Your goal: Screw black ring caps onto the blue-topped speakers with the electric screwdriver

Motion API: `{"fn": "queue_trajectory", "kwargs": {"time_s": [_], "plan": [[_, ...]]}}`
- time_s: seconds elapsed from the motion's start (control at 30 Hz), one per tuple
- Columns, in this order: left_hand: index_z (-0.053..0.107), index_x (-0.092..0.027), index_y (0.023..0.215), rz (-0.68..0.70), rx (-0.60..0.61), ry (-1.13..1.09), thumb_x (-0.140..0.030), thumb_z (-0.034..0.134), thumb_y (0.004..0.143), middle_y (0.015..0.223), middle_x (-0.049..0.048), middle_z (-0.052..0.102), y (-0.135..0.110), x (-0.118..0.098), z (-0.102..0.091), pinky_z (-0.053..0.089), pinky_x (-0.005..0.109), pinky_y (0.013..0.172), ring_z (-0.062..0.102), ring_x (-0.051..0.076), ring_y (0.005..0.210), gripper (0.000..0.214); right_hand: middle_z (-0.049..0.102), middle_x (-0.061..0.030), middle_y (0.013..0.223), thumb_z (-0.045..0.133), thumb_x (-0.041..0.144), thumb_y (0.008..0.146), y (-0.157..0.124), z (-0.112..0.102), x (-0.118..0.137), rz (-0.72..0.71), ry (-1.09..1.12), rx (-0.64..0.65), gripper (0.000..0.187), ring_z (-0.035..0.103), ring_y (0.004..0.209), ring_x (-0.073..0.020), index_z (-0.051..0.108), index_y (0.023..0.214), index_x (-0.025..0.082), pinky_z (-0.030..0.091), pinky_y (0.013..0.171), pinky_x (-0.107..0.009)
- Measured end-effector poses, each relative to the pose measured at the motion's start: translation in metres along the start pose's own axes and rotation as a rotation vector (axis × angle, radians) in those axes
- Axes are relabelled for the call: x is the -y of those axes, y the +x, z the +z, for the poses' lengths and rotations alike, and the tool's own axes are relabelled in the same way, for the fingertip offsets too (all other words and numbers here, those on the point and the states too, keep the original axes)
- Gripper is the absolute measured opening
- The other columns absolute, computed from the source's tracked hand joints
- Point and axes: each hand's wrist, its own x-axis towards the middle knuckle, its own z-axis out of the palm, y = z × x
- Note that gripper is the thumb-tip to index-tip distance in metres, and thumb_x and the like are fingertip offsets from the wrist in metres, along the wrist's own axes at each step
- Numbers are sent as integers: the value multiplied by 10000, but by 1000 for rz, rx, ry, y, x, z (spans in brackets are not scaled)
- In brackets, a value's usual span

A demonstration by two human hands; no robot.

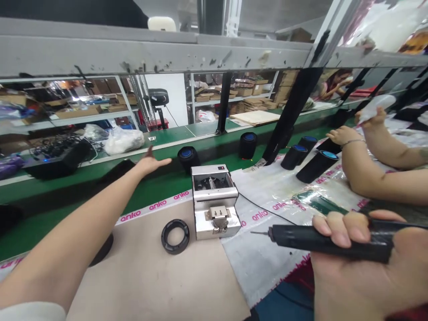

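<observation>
My left hand (pixel 152 162) reaches out flat over the green conveyor belt (pixel 157 189), fingers apart and holding nothing. Just right of it stands a black cylindrical speaker body with a blue top (pixel 186 158), not touched. My right hand (pixel 354 263) is closed around a black electric screwdriver (pixel 321 240), whose thin bit points left. Below my left forearm, a black rubber ring (pixel 175 236) lies on a tan mat (pixel 150 281). A silver screw feeder (pixel 214 203) stands between my hands.
Several more black cylinders (pixel 316 166) stand on the belt and a printed plastic sheet (pixel 277 200) to the right. A co-worker's arms (pixel 377 174) rest at the right, one hand holding a white item (pixel 376 108). Black posts and a grey beam (pixel 150 55) cross the belt's far side.
</observation>
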Motion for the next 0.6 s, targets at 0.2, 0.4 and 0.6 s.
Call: {"fn": "queue_trajectory", "kwargs": {"time_s": [0.2, 0.4, 0.6], "plan": [[679, -182, 1409, -57, 53, -320, -405, 754, 1037, 1463, 133, 693, -12, -36, 99, 599, 566, 1114, 707, 306, 1302, 441, 271, 27, 632, 639, 340, 816, -16, 2, 0, 118, -10, -104, 44, 228, 523, -183, 627, 826, 299, 308, 538, -359], [649, -144, 1307, -70, -174, -436, -233, 971, 764, 1351, 139, 742, -36, -55, 81, 540, 529, 1199, 717, 322, 1295, 638, 283, 63, 596, 879, 506, 636, -24, -6, 1, 123, -9, -8, 388, 201, 492, -151, 618, 844, 307, 318, 467, -325], [548, -228, 1387, 175, -361, -332, -240, 1035, 525, 1453, 91, 678, -118, -61, -27, 426, 492, 1327, 620, 348, 1466, 990, 514, 81, 549, 972, 562, 675, -36, 4, -8, 185, 8, 372, 420, 392, 352, -137, 713, 872, 298, 434, 386, -333]]}}
